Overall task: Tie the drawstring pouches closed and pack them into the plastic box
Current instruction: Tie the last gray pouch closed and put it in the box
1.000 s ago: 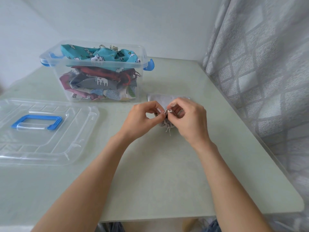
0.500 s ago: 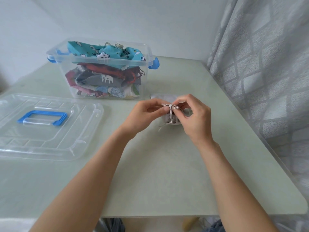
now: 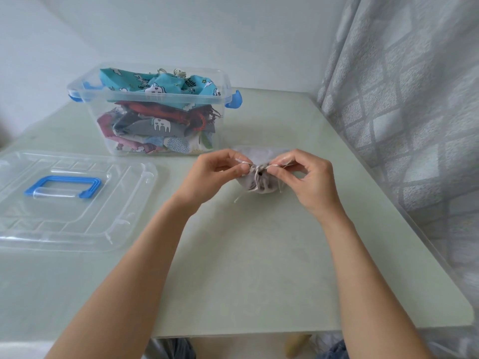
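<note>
Both hands have drawn apart since a moment ago, so the white cord is now pulled out sideways from the knot. Nearest to the camera, two bare forearms reach over the pale green table (image 3: 259,268). The left hand (image 3: 207,174) pinches one end of the drawstring (image 3: 256,169) between thumb and forefinger, with the other fingers curled in. The right hand (image 3: 308,177) pinches the other end in the same way (its last fingers are bent toward the palm). Between them lies the grey pouch (image 3: 259,182) on the table, with its gathered mouth turned toward the camera and the cord crossed over it in a knot. Loose cord ends hang down at the near side of the pouch.

At the left, beside the left forearm, the clear lid (image 3: 124,203) lies flat on the table, with its blue handle (image 3: 63,186) facing up.

Farther back stands the clear plastic box (image 3: 160,149), open, with blue latches at both ends. It holds several printed pouches (image 3: 160,107); a turquoise one lies on top and rises to the rim. The grey pouch is just beside the near right corner of the box. A grey patterned curtain (image 3: 404,112) hangs along the right edge of the table.
</note>
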A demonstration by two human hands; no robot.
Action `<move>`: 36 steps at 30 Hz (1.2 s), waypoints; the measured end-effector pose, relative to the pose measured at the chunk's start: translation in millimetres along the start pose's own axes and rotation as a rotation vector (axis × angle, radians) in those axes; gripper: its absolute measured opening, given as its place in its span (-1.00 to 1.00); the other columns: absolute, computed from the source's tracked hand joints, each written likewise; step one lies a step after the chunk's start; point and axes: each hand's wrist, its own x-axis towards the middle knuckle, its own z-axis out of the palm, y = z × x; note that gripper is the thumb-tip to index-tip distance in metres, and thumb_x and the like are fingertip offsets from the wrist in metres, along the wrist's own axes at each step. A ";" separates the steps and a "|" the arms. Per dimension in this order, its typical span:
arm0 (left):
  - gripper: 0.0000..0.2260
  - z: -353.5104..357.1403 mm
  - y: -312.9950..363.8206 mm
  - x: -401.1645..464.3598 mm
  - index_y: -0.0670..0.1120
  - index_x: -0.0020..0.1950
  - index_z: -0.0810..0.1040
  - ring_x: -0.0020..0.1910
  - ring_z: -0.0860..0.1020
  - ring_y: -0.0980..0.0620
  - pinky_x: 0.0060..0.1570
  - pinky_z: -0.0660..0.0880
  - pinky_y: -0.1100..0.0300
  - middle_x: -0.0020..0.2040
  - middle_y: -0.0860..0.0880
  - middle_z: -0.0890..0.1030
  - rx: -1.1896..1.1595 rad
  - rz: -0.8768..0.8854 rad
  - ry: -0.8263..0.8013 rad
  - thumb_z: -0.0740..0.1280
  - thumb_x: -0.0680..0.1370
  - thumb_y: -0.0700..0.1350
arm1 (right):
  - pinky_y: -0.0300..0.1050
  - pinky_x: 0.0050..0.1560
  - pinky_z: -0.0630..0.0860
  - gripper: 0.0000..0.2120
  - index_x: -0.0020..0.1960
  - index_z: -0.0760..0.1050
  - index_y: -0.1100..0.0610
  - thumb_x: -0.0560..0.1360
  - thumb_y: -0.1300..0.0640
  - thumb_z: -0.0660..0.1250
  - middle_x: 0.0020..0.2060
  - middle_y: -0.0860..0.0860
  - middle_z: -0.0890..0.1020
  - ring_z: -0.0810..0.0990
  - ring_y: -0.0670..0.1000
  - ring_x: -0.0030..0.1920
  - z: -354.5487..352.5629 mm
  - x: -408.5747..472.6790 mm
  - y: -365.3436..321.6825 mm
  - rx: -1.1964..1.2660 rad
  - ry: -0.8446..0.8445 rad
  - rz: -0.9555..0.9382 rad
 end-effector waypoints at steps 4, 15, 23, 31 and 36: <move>-0.91 -3.5 0.8 0.4 -0.06 -0.17 0.58 -0.33 0.51 0.25 -0.19 0.39 0.44 -0.37 0.16 0.60 0.031 0.014 0.079 0.36 0.50 -0.23 | -0.17 -0.08 0.51 -0.89 -0.19 0.53 0.16 0.45 0.15 0.41 -0.22 0.03 0.64 0.58 -0.08 -0.21 -5.0 -0.3 0.7 0.018 0.001 0.094; -0.86 -10.7 -2.8 -2.5 0.10 -0.15 0.57 -0.28 0.41 0.27 -0.27 0.25 0.40 -0.32 0.28 0.57 0.539 0.147 0.181 0.33 0.54 -0.13 | -0.26 -0.05 0.39 -0.87 -0.25 0.41 -0.10 0.44 0.05 0.31 -0.03 -0.10 0.57 0.55 0.04 0.02 -14.5 1.2 11.9 -0.088 -0.109 0.105; -0.93 -5.4 -11.0 0.7 0.02 -0.08 0.64 -0.23 0.47 0.13 -0.28 0.28 0.38 -0.17 0.09 0.64 0.671 0.072 0.163 0.35 0.51 -0.08 | -0.40 0.00 0.35 -0.82 -0.28 0.37 -0.02 0.45 0.14 0.31 -0.11 -0.01 0.58 0.54 -0.15 0.00 -32.1 -13.5 10.4 -0.114 -0.276 0.077; -0.91 3.0 -16.0 -6.2 0.05 -0.06 0.64 -0.36 0.37 0.27 -0.09 0.29 0.14 -0.25 0.17 0.58 0.794 0.123 0.043 0.34 0.51 -0.01 | -0.14 0.00 0.45 -0.85 -0.24 0.45 0.05 0.44 0.11 0.40 -0.18 -0.11 0.57 0.52 -0.19 -0.15 -52.8 -35.7 7.3 -0.279 -0.303 0.165; -0.91 21.4 3.8 -16.5 -0.03 -0.06 0.66 -0.31 0.50 0.28 -0.20 0.36 0.50 -0.30 0.25 0.62 0.494 0.072 -0.129 0.43 0.46 -0.08 | -0.06 -0.12 0.46 -0.82 -0.20 0.49 -0.02 0.43 -0.11 0.38 -0.15 -0.11 0.54 0.54 -0.04 -0.11 -75.9 -43.3 -5.2 -0.682 -0.107 0.264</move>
